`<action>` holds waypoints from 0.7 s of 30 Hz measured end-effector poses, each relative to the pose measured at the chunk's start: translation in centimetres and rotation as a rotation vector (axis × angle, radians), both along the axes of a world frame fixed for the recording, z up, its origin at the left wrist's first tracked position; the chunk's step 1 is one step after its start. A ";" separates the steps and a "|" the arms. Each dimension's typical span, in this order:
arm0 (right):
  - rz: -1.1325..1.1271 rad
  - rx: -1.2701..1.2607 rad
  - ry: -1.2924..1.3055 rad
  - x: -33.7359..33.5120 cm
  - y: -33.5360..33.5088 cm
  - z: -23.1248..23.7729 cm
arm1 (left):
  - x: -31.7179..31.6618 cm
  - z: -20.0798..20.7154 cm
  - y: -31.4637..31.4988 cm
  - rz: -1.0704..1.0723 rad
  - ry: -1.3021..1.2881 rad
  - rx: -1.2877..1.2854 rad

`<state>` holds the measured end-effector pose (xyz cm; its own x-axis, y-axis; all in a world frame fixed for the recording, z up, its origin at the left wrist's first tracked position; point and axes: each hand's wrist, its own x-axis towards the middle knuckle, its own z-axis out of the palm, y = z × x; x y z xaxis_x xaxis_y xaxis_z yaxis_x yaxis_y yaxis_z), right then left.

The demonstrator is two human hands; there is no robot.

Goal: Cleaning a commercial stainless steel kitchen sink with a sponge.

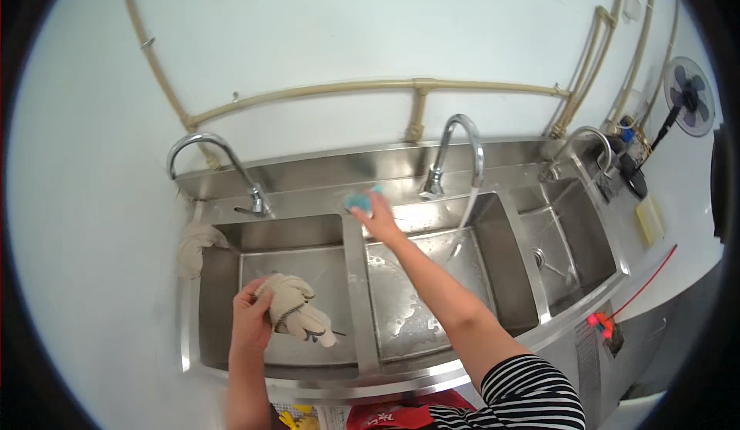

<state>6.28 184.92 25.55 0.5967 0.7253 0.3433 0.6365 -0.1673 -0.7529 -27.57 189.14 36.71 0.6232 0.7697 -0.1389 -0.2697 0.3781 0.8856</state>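
My left hand (251,313) is closed around a cream knit work glove (289,300), held above the left sink basin (262,359). The glove hangs crumpled, with a dark line near its cuff and its fingers pointing right. My right hand (379,220) reaches to the back ledge, behind the divider between the left and middle basins. Its fingers are closed on a light blue cloth-like piece (361,202), whose exact kind is too blurred to tell. From the middle faucet (472,152), water runs into the middle basin (408,345).
A beige cloth-like item (199,246) drapes over the left rim. One faucet (223,146) stands behind the left basin, another (593,133) by the right basin (551,237). A yellow block (650,220) and a fan (688,97) are at the right. Pipes (324,89) cross the wall.
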 end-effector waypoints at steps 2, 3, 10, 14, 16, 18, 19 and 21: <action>0.467 -0.089 0.675 -3.7 -1.8 1.5 | 1.5 -1.0 -1.3 0.014 0.066 -0.003; 0.590 -0.029 0.821 -5.6 -4.1 3.3 | 2.5 -1.6 -2.0 -0.032 0.143 0.051; 0.566 -0.207 0.583 -5.7 -16.7 2.9 | 12.3 -2.0 -7.4 -0.250 0.338 0.365; 0.429 -0.123 0.617 -3.0 -21.7 5.3 | 15.7 -2.9 -9.4 -0.203 0.400 0.688; 0.473 -0.100 0.662 -1.3 -23.7 5.0 | 17.2 -2.7 -10.7 -0.162 0.379 0.772; 0.514 -0.081 0.709 -0.2 -25.1 4.8 | 18.6 -2.1 -11.8 -0.158 0.334 0.720; 0.507 -0.049 0.838 0.1 -25.6 5.2 | 19.2 -2.0 -12.0 -0.154 0.336 0.725; 0.505 -0.015 0.966 0.5 -26.1 4.7 | 20.3 -2.0 -12.1 -0.064 0.185 0.766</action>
<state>6.83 158.83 30.27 0.2417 0.9628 -0.1212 -0.2254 -0.0657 -0.9720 -7.31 177.04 34.75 0.6882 0.6559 0.3101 -0.0914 -0.3456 0.9339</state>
